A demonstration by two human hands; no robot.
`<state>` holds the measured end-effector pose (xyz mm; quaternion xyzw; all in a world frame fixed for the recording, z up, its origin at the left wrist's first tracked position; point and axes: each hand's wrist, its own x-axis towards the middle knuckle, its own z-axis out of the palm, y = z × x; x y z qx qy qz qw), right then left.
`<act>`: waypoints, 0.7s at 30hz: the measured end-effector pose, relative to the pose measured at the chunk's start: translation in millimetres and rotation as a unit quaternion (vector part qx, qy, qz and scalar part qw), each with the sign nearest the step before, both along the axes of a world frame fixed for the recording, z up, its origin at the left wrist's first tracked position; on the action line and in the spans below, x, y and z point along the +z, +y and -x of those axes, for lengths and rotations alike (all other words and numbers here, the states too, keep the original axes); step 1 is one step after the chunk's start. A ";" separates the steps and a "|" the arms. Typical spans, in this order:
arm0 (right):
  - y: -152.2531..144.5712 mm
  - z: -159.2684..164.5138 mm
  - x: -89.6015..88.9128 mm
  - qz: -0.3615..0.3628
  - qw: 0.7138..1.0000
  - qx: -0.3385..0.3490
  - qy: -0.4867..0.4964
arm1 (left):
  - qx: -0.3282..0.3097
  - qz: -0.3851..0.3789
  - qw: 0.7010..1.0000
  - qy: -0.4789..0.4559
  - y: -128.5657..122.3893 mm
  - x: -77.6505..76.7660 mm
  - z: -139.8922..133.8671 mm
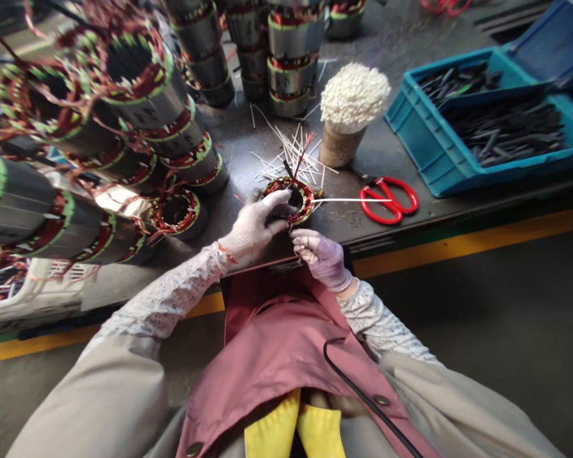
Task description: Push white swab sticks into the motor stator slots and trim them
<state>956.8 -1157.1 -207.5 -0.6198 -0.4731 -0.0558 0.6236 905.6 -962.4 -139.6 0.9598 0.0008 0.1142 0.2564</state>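
Note:
A motor stator (306, 197) with red windings lies near the bench's front edge. My left hand (255, 226), in a white glove, grips its left side, with the fingers over the rim and into the bore. Close to the stator's front, my right hand (321, 256), in a pale glove, is closed in a pinch; what it pinches is too small to make out. A white cord (346, 200) sticks out from the stator to the right, across the red-handled scissors (386, 198). Several loose white cords (298, 156) lie scattered behind the stator.
Stacks of stators (172, 127) crowd the left and back. A tub of bundled white cords (341, 146) stands behind the scissors. To the right sits a blue divided bin (427, 149) of dark pieces. The bench edge (377, 235) runs in front.

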 end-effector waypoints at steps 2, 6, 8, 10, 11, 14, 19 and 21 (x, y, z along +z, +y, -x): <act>-3.4 0.5 5.8 0.015 0.999 0.017 -0.026 | 0.034 0.009 0.999 -0.004 -3.4 -2.7 4.4; -27.3 9.8 10.3 0.029 0.998 0.031 -0.042 | 0.068 -0.079 0.994 -0.022 -11.5 -1.8 9.1; -25.9 11.1 4.6 0.034 0.999 0.018 -0.030 | 0.049 -0.122 0.991 -0.018 -14.7 2.1 9.4; -11.9 7.4 -4.9 0.035 0.999 0.006 -0.040 | 0.047 -0.144 0.989 -0.003 -16.0 6.2 8.8; -2.6 4.0 -9.6 0.034 0.998 0.002 -0.051 | 0.053 -0.143 0.988 0.006 -15.7 7.7 8.3; 19.5 -8.0 -16.7 0.023 0.997 0.000 -0.079 | 0.063 -0.078 0.995 0.019 -12.2 8.4 6.2; 14.9 -12.6 -1.9 -0.006 1.000 0.006 -0.024 | 0.020 0.102 0.994 -0.043 -8.0 -2.0 4.4; 8.7 -8.4 9.7 -0.015 0.999 -0.018 0.025 | 0.018 0.113 0.990 -0.087 -9.1 -7.2 4.8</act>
